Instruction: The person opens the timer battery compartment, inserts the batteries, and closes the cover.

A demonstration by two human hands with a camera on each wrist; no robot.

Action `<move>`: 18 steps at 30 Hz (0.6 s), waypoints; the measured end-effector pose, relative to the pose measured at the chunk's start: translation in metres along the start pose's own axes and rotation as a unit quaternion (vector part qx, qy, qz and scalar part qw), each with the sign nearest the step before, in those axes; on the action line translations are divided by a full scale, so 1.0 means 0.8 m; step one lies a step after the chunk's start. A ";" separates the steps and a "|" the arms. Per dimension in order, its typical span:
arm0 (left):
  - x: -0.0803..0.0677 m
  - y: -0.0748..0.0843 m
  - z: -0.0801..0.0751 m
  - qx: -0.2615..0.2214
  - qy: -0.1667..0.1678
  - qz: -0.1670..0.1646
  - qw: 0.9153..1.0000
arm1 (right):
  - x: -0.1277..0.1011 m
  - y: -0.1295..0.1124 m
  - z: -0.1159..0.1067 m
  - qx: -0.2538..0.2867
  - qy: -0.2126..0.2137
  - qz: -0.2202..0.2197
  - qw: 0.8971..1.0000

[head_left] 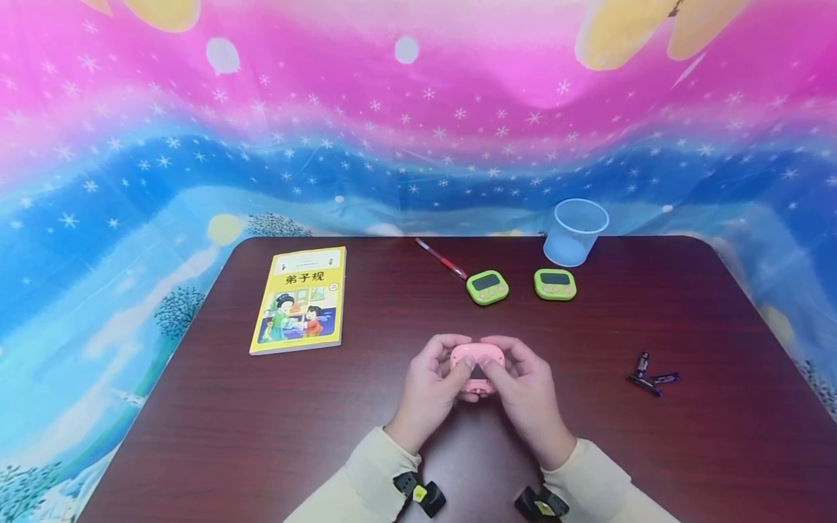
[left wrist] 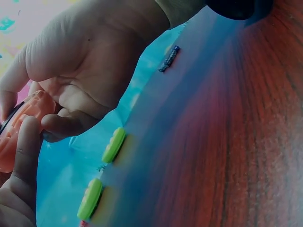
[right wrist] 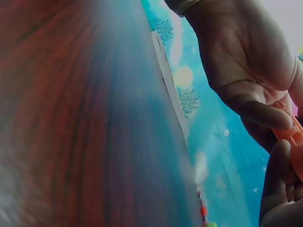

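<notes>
Grip: left hand [head_left: 426,386] and right hand [head_left: 528,388] both have fingers curled around the sides of a pink device [head_left: 479,351], thumbs on its face; hold judged secure. The device is at the near middle of the table [head_left: 196,418], nearer than two green timers [head_left: 487,288] [head_left: 554,285].

Risks: uneven thumb pressure could tip the device out of the fingers; a right sleeve [head_left: 591,476] swung far and right could set the loose dark cylinders [head_left: 646,386] rolling.

Limits: thumbs cover part of the device's dark panel; its underside cannot be inspected. Both wrist views cut it off at the frame edge. Print on the cylinders is illegible
</notes>
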State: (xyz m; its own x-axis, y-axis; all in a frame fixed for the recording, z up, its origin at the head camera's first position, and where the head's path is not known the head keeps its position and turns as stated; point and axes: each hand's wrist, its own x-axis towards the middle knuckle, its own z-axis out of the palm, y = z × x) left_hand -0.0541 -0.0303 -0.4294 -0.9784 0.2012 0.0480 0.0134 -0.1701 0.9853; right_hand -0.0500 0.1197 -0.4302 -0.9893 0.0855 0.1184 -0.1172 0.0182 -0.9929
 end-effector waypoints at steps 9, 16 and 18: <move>0.000 -0.009 0.000 0.007 0.008 0.011 1.000 | -0.002 0.010 0.005 0.018 0.017 -0.006 1.000; 0.000 -0.011 0.001 0.004 0.016 0.009 1.000 | -0.002 0.012 0.007 0.017 0.021 -0.004 1.000; 0.000 -0.011 0.001 0.004 0.022 0.008 1.000 | -0.002 0.013 0.008 0.015 0.022 -0.003 1.000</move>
State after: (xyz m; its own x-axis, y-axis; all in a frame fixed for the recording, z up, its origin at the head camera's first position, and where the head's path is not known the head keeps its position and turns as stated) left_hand -0.0540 -0.0281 -0.4377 -0.9861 0.1564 0.0568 0.0307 -0.1647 0.9859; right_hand -0.0501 0.1136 -0.4406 -0.9839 0.1290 0.1235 -0.1259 -0.0111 -0.9920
